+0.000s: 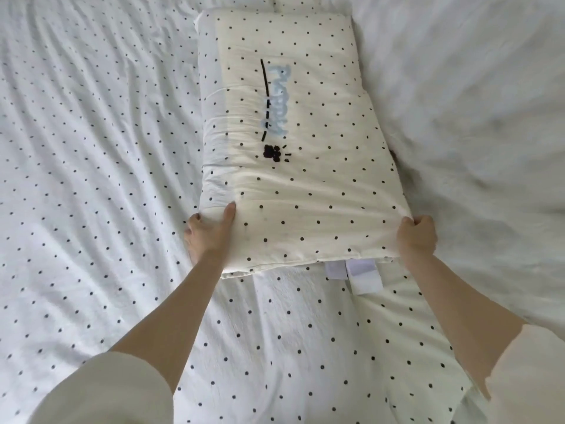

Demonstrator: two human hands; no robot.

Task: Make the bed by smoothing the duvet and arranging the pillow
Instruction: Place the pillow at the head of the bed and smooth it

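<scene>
A cream pillow (305,185) with black dots, pale blue lettering and a small dark paw mark lies lengthwise in the middle of the bed. My left hand (208,231) grips its near left corner, thumb on top. My right hand (417,235) is closed on its near right corner. White labels (357,272) hang from the pillow's near edge. Under it spreads the white polka-dot duvet (91,179), wrinkled in diagonal folds on the left.
Plain white bedding (477,102) lies crumpled along the right side. Another pillow's edge (293,3) shows at the top, behind the cream one. A dark gap (393,156) shows beside the pillow's right edge.
</scene>
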